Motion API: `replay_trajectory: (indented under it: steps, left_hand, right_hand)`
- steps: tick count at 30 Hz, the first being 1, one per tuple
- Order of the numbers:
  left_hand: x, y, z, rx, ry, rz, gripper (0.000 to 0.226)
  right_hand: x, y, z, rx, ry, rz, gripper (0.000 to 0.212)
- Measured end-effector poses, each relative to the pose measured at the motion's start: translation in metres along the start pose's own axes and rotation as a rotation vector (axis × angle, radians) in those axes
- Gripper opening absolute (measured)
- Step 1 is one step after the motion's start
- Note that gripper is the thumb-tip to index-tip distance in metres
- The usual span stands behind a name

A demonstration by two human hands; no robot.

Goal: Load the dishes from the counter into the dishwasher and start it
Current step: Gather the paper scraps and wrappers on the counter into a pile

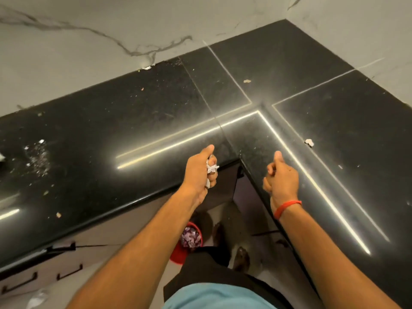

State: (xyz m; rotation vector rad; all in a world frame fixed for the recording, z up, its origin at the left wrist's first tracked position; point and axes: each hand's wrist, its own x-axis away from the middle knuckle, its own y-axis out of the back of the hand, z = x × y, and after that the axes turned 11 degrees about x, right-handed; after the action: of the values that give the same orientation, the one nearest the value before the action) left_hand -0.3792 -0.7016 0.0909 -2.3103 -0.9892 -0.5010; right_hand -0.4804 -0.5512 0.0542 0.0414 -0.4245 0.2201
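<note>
Black corner counter (93, 130), crumb-strewn; no dishes or dishwasher in view. Red bin (189, 241) on floor directly below left hand (200, 172), fist closed on crumpled paper scraps (211, 169). Right hand (282, 177): closed, thumb up, apparently empty.

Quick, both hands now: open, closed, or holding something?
Left hand: closed around crumpled white scraps, thumb out.
Right hand: closed in a fist, thumb up; whether it holds anything cannot be told.
</note>
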Motion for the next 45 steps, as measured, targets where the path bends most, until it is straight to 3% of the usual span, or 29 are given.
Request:
replay_trajectory:
  steps: [4, 14, 21, 26, 30, 36, 40, 42, 45]
  left_hand:
    - [0.031, 0.024, 0.019, 0.031, 0.032, -0.046, 0.056]
    - [0.063, 0.102, 0.067, 0.041, 0.151, -0.121, 0.056]
    - [0.076, 0.201, 0.106, 0.004, 0.325, -0.118, 0.054]
    - [0.069, 0.269, 0.148, 0.017, 0.493, -0.242, 0.047]
    - [0.041, 0.314, 0.191, 0.024, 0.584, -0.335, 0.044]
    - [-0.042, 0.361, 0.27, -0.11, 0.596, -0.362, 0.034]
    - [-0.1, 0.389, 0.33, -0.207, 0.602, -0.381, 0.043]
    - [-0.126, 0.406, 0.362, -0.246, 0.598, -0.389, 0.044]
    - [-0.16, 0.425, 0.397, -0.175, 0.639, -0.327, 0.049]
  right_hand:
    - [0.041, -0.005, -0.026, -0.003, -0.079, 0.106, 0.056]
    - [0.116, -0.041, -0.111, 0.092, -0.296, 0.157, 0.055]
    - [0.16, -0.079, -0.193, 0.109, -0.494, 0.086, 0.053]
    - [0.191, -0.099, -0.265, -0.037, -0.733, 0.033, 0.049]
    - [0.191, -0.12, -0.322, -0.089, -0.828, 0.02, 0.048]
    - [0.139, -0.168, -0.417, 0.065, -0.866, -0.064, 0.038]
    - [0.098, -0.189, -0.474, -0.05, -0.859, -0.087, 0.022]
    - [0.079, -0.199, -0.513, -0.062, -0.852, -0.081, 0.025]
    - [0.058, -0.205, -0.563, 0.004, -0.779, -0.07, 0.054]
